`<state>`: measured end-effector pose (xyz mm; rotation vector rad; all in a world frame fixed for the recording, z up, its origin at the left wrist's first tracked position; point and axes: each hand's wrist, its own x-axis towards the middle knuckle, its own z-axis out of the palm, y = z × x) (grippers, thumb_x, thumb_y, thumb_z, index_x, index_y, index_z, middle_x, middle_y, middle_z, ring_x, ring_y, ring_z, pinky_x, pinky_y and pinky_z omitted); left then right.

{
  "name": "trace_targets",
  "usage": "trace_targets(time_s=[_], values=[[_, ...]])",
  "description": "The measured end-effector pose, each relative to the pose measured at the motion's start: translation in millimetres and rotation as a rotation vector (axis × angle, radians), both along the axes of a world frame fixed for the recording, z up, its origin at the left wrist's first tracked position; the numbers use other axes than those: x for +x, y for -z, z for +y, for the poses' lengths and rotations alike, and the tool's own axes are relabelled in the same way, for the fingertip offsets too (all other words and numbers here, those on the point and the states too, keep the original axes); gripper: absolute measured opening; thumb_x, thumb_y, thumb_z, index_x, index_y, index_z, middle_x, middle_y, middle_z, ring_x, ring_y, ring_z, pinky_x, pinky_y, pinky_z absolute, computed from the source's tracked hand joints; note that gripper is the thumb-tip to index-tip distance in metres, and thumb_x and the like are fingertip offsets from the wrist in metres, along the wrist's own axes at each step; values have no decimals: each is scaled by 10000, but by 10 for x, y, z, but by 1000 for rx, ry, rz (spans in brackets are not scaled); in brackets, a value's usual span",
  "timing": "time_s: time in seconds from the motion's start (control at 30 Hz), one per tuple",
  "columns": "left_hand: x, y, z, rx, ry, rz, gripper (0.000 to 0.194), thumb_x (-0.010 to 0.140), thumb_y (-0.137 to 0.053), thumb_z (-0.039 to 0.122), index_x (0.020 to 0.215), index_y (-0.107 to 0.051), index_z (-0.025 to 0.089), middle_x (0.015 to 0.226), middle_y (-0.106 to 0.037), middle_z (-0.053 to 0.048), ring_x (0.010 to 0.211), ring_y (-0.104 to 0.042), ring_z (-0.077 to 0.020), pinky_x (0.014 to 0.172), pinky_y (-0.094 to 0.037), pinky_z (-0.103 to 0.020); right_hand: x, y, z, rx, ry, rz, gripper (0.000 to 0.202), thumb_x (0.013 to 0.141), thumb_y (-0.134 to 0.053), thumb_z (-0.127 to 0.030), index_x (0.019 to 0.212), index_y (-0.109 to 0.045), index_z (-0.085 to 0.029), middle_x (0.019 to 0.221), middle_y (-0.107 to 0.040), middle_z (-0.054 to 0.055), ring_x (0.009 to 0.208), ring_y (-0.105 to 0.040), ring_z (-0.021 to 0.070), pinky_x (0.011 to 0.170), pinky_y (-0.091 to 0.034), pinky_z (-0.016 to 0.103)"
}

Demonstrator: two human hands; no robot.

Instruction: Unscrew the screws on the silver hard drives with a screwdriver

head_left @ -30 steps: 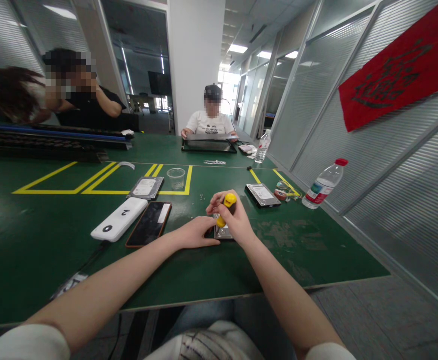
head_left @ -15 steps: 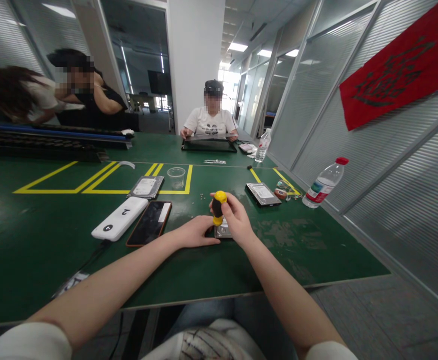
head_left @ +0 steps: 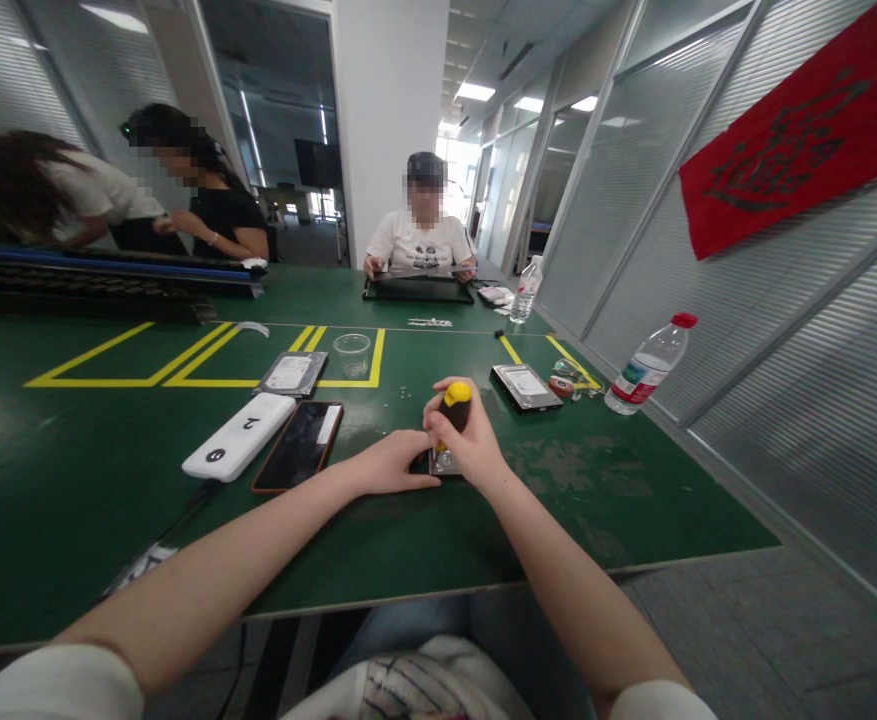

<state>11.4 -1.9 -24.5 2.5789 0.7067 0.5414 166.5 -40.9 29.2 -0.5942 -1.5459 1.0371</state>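
Observation:
A yellow and black screwdriver (head_left: pixel 456 404) stands nearly upright in my right hand (head_left: pixel 475 446), its handle wrapped by the fingers. Its tip is hidden behind the hand, over a small silver hard drive (head_left: pixel 445 465) on the green table. My left hand (head_left: pixel 394 462) grips that drive's left side, thumb along the near edge and fingers at the far edge. Much of the drive is covered by both hands. Several tiny screws (head_left: pixel 403 392) lie just beyond the left hand.
To the left are a phone (head_left: pixel 299 447), a white power bank (head_left: pixel 240 437), another hard drive (head_left: pixel 292 373) and a clear plastic cup (head_left: pixel 353 354). A third drive (head_left: pixel 526 387), tape roll (head_left: pixel 562 385) and water bottle (head_left: pixel 649 366) stand right. A co-worker (head_left: pixel 421 240) sits opposite, holding a dark panel.
The screwdriver handle has tilted to the right, and my right hand's fingers have shifted round it. My left hand and the drive stay in place. A co-worker at the left has lowered their arms.

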Motion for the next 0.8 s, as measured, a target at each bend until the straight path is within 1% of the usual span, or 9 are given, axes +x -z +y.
trace_targets(time_s=[0.1, 0.17, 0.27, 0.37, 0.47, 0.53, 0.6, 0.73, 0.8], values=[[6, -32, -13, 20, -32, 31, 281, 812, -698, 373, 992, -615, 173, 931, -657, -59, 846, -627, -250, 766, -480, -331, 5, -16, -12, 18, -49, 37, 451, 896, -470, -551, 1241, -440, -262, 860, -577, 6, 638, -527, 114, 626, -462, 285], [7, -50, -19, 21, -38, 38, 260, 811, -698, 378, 954, -619, 177, 907, -654, -54, 820, -622, -242, 745, -480, -323, 11, -32, -13, 21, -39, 23, 465, 923, -391, -564, 1255, -463, -247, 870, -596, 26, 687, -554, 132, 671, -479, 308], [11, -66, -19, -6, -6, 16, 306, 814, -696, 354, 1050, -609, 181, 982, -668, -65, 876, -626, -251, 773, -480, -325, 17, -48, 0, 31, 56, 6, 394, 882, -501, -546, 1121, -520, -233, 873, -595, 26, 763, -577, 143, 743, -493, 319], [16, -68, -14, -27, 7, 10, 349, 815, -693, 337, 1108, -594, 176, 1036, -672, -79, 922, -628, -262, 796, -475, -328, 15, -60, 16, 29, 105, 68, 387, 777, -676, -493, 980, -458, -247, 917, -603, 13, 863, -603, 154, 823, -495, 332], [16, -62, -9, -21, 0, 22, 336, 816, -691, 356, 1077, -603, 164, 993, -674, -80, 893, -631, -266, 786, -472, -332, 9, -81, 18, -37, 33, 138, 422, 771, -697, -449, 989, -381, -274, 929, -623, -5, 768, -612, 131, 758, -509, 323], [13, -57, -6, -10, 0, 24, 338, 821, -686, 368, 1074, -601, 162, 983, -671, -81, 876, -628, -264, 778, -468, -332, 8, -89, 16, -66, 2, 147, 443, 783, -684, -452, 1072, -392, -285, 868, -609, -22, 636, -556, 105, 650, -490, 286], [10, -54, -5, 4, 3, 22, 331, 827, -681, 379, 1066, -599, 165, 995, -666, -85, 868, -624, -261, 770, -464, -329, 9, -83, 17, -72, -4, 146, 479, 797, -649, -504, 1159, -429, -280, 823, -576, -24, 591, -505, 99, 589, -459, 269], [7, -46, -4, 21, -8, 32, 296, 833, -676, 402, 998, -602, 168, 952, -657, -81, 835, -615, -256, 746, -456, -322, 14, -51, 34, -105, -9, 183, 483, 872, -454, -609, 1181, -505, -242, 859, -574, 16, 675, -547, 131, 642, -482, 298], [4, -35, 1, 16, -18, 35, 309, 832, -676, 410, 1006, -602, 165, 951, -656, -81, 840, -615, -258, 753, -458, -325, 17, -50, 39, -107, 19, 178, 454, 877, -458, -597, 1134, -531, -230, 888, -589, 28, 738, -571, 141, 711, -493, 311]])
